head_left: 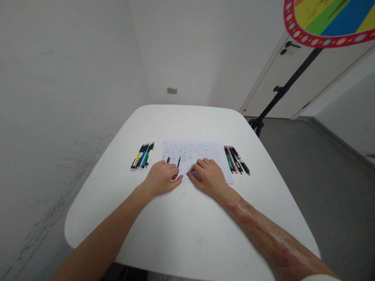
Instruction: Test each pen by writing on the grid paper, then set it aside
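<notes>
A sheet of paper (202, 147) covered in rows of handwriting lies on the white table. My left hand (162, 176) rests at its lower left edge with the fingers curled round a dark pen (179, 161), whose pointed end sticks out forward. Just left of that, a short dark piece like a pen cap (168, 159) shows past the knuckles; whether the hand grips it too is hidden. On the paper's lower right part lies my right hand (208, 175), palm down, fingers loosely bent and thumb apart from them. I see nothing held in it.
On the white table (187, 230), several pens (142, 156) lie in a row left of the paper, and several more pens (236, 160) lie to its right. Walls stand behind and at the left. A colourful wheel (328, 23) on a black stand rises at the right, before a door.
</notes>
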Motion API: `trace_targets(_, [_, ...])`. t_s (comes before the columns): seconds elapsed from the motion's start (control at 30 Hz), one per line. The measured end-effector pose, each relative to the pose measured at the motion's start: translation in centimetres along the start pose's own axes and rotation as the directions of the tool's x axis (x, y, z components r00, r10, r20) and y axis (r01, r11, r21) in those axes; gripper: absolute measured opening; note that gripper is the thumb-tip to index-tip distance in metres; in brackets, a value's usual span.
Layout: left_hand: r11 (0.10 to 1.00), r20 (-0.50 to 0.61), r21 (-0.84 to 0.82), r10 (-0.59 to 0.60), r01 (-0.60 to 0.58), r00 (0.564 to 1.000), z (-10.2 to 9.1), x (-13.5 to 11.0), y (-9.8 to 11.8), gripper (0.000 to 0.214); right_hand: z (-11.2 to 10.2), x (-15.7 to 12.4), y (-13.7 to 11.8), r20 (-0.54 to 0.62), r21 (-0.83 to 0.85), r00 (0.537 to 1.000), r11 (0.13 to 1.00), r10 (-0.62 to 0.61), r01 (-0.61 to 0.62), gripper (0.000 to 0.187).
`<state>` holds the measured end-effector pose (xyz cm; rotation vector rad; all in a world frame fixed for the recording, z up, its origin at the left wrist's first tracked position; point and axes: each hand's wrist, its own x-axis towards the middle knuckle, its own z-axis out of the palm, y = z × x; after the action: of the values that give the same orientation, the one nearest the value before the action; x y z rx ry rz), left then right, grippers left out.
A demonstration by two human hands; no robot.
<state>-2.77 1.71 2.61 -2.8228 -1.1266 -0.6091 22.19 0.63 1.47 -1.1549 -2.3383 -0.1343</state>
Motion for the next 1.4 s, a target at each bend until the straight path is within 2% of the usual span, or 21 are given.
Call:
trace_targets(0.1, [0.998,-0.050,-0.058,0.005,-0.008,0.999,-0.4,-0.3,-0.6,0.036,-0.4,-0.1,0.2,-0.067,0.132,0.995,0.990,0.069,-0.059,0.019])
trace_targets(0.17, [0.994,-0.109,-0.093,-0.071,0.061,0.992,-0.7,-0.5,-1.3,0.038,-0.5,-0.1,0.6,-0.134,0.282,0.975,0.950,0.178,-0.135,0.017])
trace_targets(0.23, [0.978,-0.179,-0.110,-0.197,0.180,0.964,-0.9,-0.7,-2.0,0.040,-0.5,-0.2,1.3,-0.169,0.453,0.931,0.865,0.323,-0.218,0.017])
trace_targets(0.3, [0.943,-0.226,-0.120,-0.330,0.310,0.917,-0.9,-0.8,-2.6,0.043,-0.1,-0.4,2.2,-0.162,0.592,0.869,0.750,0.468,-0.294,0.021])
trace_targets(0.37, [0.907,-0.239,-0.121,-0.421,0.404,0.875,-0.6,-0.9,-2.9,0.042,0.3,-0.6,3.0,-0.138,0.674,0.805,0.650,0.578,-0.352,0.024])
trace_targets(0.43, [0.884,-0.232,-0.104,-0.467,0.456,0.853,-0.3,-0.9,-3.0,0.039,0.8,-0.7,3.5,-0.114,0.719,0.765,0.584,0.634,-0.377,0.024])
trace_targets(0.5, [0.875,-0.220,-0.082,-0.483,0.477,0.848,-0.1,-0.9,-2.9,0.036,1.0,-0.8,3.7,-0.096,0.740,0.756,0.554,0.647,-0.381,0.022])
trace_targets(0.7, [0.899,-0.215,-0.040,-0.435,0.437,0.874,-0.1,-0.6,-3.1,0.016,1.0,-0.8,3.5,-0.058,0.737,0.779,0.553,0.625,-0.389,0.019])
trace_targets(0.8, [0.886,-0.199,-0.057,-0.461,0.459,0.865,0.1,-0.6,-3.4,0.006,1.1,-0.9,3.6,-0.048,0.740,0.782,0.548,0.622,-0.391,0.016])
trace_targets(0.97, [0.867,-0.182,-0.099,-0.499,0.489,0.847,0.2,-0.7,-3.4,0.018,1.4,-0.9,3.8,-0.060,0.776,0.765,0.512,0.641,-0.368,0.014])
trace_targets(1.1, [0.866,-0.178,-0.105,-0.500,0.488,0.848,0.2,-0.7,-3.2,0.030,1.0,-0.8,3.3,-0.073,0.745,0.778,0.552,0.625,-0.374,0.013])
trace_targets(1.17, [0.868,-0.176,-0.109,-0.497,0.485,0.850,0.2,-0.7,-3.2,0.037,0.5,-0.7,2.8,-0.099,0.699,0.804,0.617,0.586,-0.363,0.013])
trace_targets(1.23, [0.875,-0.175,-0.117,-0.484,0.470,0.857,0.3,-0.7,-3.2,0.037,-0.1,-0.5,2.1,-0.149,0.611,0.859,0.729,0.490,-0.309,0.017])
trace_targets(1.3, [0.890,-0.183,-0.122,-0.455,0.439,0.872,0.3,-0.7,-3.1,0.035,-0.7,-0.4,1.6,-0.183,0.491,0.923,0.845,0.340,-0.214,0.019])
trace_targets(1.4, [0.932,-0.217,-0.093,-0.362,0.350,0.907,0.1,-0.5,-2.7,0.026,-1.0,-0.2,1.0,-0.134,0.332,0.979,0.938,0.153,-0.101,0.020])
